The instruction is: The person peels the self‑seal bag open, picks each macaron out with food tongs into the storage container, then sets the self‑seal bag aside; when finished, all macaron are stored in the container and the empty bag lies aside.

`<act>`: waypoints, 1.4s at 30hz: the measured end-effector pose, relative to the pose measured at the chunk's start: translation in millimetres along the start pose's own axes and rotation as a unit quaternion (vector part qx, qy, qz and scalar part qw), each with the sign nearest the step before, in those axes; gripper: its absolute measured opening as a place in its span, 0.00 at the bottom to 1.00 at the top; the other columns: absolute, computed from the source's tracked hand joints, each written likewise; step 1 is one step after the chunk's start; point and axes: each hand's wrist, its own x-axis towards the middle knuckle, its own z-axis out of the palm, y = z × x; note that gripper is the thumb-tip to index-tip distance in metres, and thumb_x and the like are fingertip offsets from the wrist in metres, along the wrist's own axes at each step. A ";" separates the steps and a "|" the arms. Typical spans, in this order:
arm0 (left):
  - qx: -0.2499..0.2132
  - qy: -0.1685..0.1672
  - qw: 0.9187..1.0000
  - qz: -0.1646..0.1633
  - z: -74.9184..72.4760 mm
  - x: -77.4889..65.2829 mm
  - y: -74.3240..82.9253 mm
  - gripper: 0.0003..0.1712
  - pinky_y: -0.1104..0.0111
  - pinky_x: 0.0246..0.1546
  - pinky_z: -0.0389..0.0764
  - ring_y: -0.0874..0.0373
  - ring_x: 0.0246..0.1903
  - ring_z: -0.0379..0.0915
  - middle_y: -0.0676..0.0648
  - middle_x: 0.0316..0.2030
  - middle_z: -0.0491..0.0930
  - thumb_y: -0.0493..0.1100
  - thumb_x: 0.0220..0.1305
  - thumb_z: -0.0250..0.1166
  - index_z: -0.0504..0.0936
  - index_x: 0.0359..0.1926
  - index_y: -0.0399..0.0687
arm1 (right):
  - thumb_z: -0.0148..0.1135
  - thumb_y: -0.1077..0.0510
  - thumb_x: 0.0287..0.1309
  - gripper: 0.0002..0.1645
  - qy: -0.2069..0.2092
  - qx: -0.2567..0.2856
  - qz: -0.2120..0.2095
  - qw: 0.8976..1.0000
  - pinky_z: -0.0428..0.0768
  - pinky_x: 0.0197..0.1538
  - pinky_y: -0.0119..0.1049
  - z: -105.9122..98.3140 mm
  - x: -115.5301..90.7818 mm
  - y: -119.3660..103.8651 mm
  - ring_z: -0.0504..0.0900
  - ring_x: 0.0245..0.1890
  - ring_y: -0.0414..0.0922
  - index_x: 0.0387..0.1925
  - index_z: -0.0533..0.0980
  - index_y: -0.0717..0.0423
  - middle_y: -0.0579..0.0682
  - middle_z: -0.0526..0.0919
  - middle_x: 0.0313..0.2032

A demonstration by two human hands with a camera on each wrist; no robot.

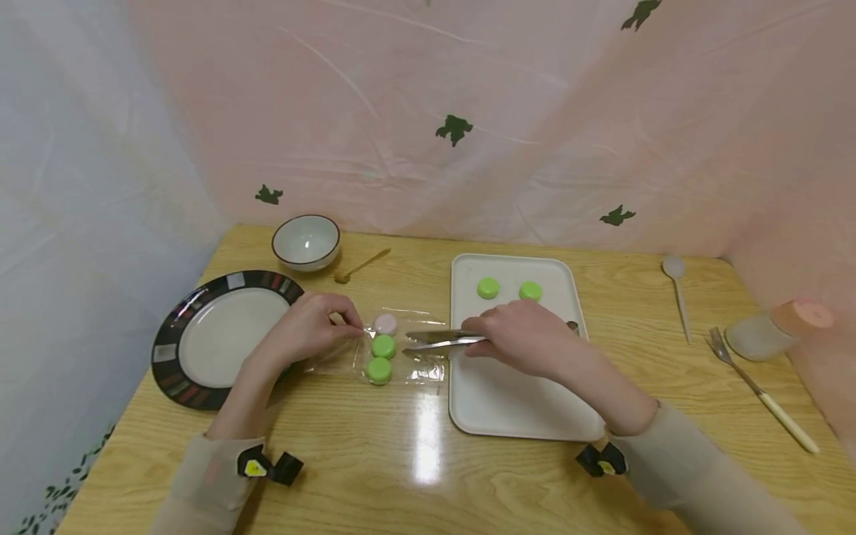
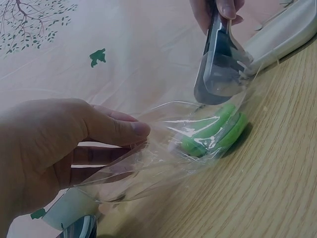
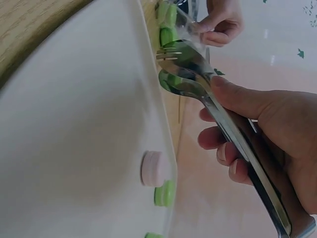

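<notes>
My left hand (image 1: 310,327) pinches one end of a clear plastic bag (image 2: 163,173) between thumb and fingers. Two green macarons (image 1: 381,358) and a pale pink macaron (image 1: 386,324) lie in a row inside the bag on the table. In my right hand (image 1: 524,338) are metal tongs (image 3: 242,144), their tips slightly apart and pointing left. Those tips overlap the bag's right end, close to the macarons. On the white tray (image 1: 521,412), below my right hand, sit green macarons (image 1: 488,288). Another pink macaron (image 3: 152,168) shows there in the right wrist view.
A dark-rimmed plate (image 1: 170,357) lies by my left forearm. Behind it stand a bowl (image 1: 306,244) and a small wooden-looking dipper (image 1: 361,266). At the right are a spoon (image 1: 677,286), a fork (image 1: 762,394) and a pink-topped jar (image 1: 756,338).
</notes>
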 end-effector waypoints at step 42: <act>-0.003 0.004 1.000 0.005 2.2 0.1 0.6 0.06 0.67 0.34 0.75 0.64 0.31 0.77 0.62 0.26 0.82 0.46 0.52 0.71 0.83 0.24 0.64 | 0.61 0.36 0.54 0.15 0.013 -0.013 -0.015 1.000 0.64 0.21 0.30 12.9 25.9 -12.9 0.68 0.17 0.34 0.31 0.77 0.40 0.35 0.76 0.20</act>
